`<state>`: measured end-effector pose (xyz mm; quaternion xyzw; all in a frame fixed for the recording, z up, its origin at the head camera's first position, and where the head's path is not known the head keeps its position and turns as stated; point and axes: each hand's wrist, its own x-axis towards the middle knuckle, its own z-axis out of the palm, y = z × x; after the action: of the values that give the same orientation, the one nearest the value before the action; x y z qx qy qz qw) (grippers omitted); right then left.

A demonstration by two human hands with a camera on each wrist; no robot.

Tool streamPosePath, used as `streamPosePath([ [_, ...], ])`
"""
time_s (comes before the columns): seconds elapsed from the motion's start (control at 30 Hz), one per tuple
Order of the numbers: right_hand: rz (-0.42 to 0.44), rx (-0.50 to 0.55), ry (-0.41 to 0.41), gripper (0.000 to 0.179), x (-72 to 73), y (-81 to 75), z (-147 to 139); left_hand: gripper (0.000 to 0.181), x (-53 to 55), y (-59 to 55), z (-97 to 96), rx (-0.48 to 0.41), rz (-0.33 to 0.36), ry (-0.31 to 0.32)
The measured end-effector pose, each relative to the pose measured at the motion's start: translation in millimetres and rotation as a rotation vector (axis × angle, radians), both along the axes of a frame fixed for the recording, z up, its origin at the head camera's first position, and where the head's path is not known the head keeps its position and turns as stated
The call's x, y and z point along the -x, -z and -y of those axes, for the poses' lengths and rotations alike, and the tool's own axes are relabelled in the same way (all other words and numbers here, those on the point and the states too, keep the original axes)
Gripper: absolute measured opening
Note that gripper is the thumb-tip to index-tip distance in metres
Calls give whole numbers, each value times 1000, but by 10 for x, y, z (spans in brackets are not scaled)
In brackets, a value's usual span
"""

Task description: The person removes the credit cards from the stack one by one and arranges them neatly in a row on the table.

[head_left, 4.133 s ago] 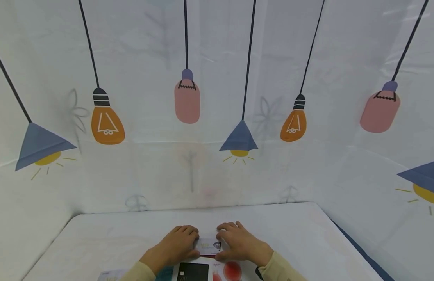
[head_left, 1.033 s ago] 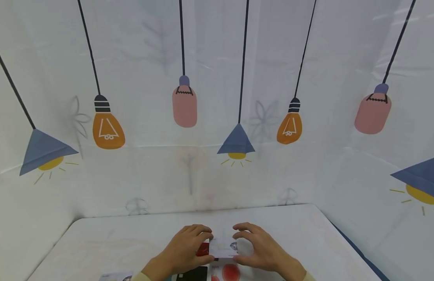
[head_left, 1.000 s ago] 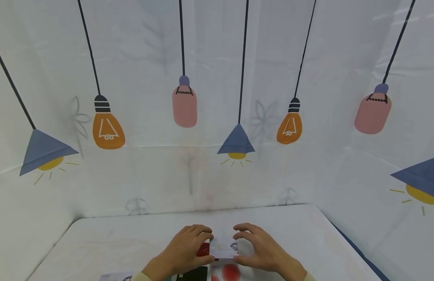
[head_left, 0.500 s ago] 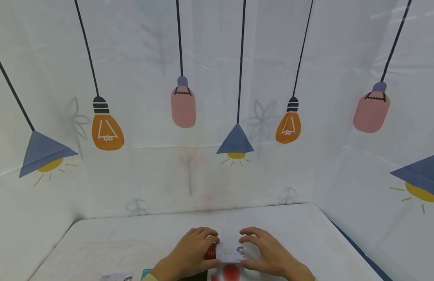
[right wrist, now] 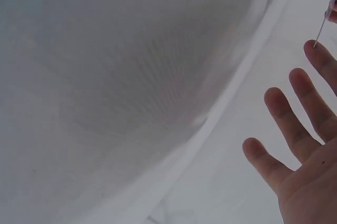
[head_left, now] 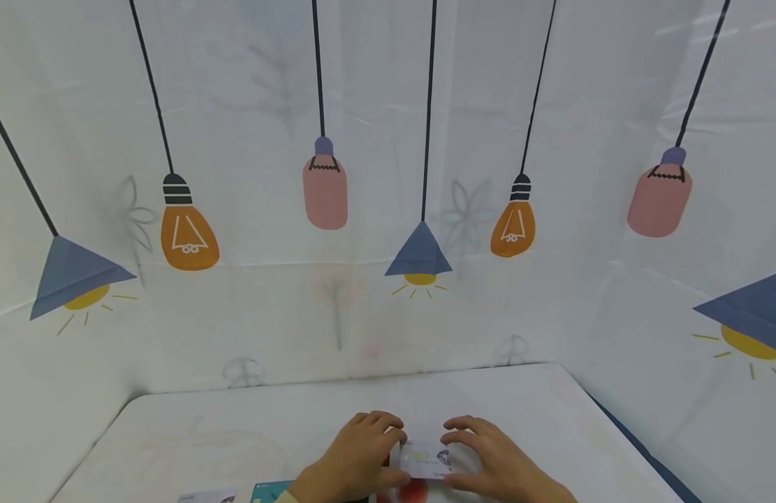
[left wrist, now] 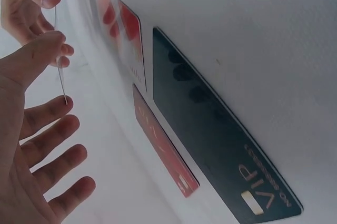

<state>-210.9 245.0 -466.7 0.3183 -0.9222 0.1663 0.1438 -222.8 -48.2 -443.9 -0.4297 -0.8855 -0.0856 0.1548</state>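
Observation:
A pale silver-white card (head_left: 425, 461) is held up between both hands over the table's near part. My left hand (head_left: 362, 454) pinches its left edge between thumb and index finger, the other fingers spread apart. On the card's right edge, my right hand (head_left: 497, 464) grips with thumb and index finger. The left wrist view shows the card (left wrist: 60, 79) edge-on, clear of the table. Below it lie a black card with VIP lettering (left wrist: 205, 124), a red card (left wrist: 160, 140) and a white card with red round shapes (left wrist: 124, 24).
A teal card (head_left: 266, 491) and another pale card (head_left: 208, 497) lie at the near left of the white table (head_left: 249, 426). A white wall sheet (head_left: 268, 314) printed with hanging lamps rises behind the table's back edge.
Both hands and the pale card between them have moved right and a little nearer. The left hand now covers most of the red and black cards, while more of the teal card shows.

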Motion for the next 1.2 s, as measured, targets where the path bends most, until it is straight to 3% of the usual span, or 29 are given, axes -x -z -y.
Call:
streamPosePath([
  [0.17,50,-12,23,45,-38,-17,-49,43,-35,-8,-67,29,-32,-14],
  [0.37,76,-39,42,47,-53,-50,-97,43,-33,14,-129,55,24,-54],
  [0.6,143,-58,69,51,-50,-76,-157,44,-17,13,-228,109,15,-52],
  [0.73,167,-69,76,53,-50,-70,-185,47,-24,-22,-283,136,53,-63],
  [1.07,104,-93,48,50,-73,-61,-246,53,-8,-16,-383,197,135,-85],
  [1.2,181,-90,66,50,-90,-87,-255,54,4,2,-424,203,179,-99],
])
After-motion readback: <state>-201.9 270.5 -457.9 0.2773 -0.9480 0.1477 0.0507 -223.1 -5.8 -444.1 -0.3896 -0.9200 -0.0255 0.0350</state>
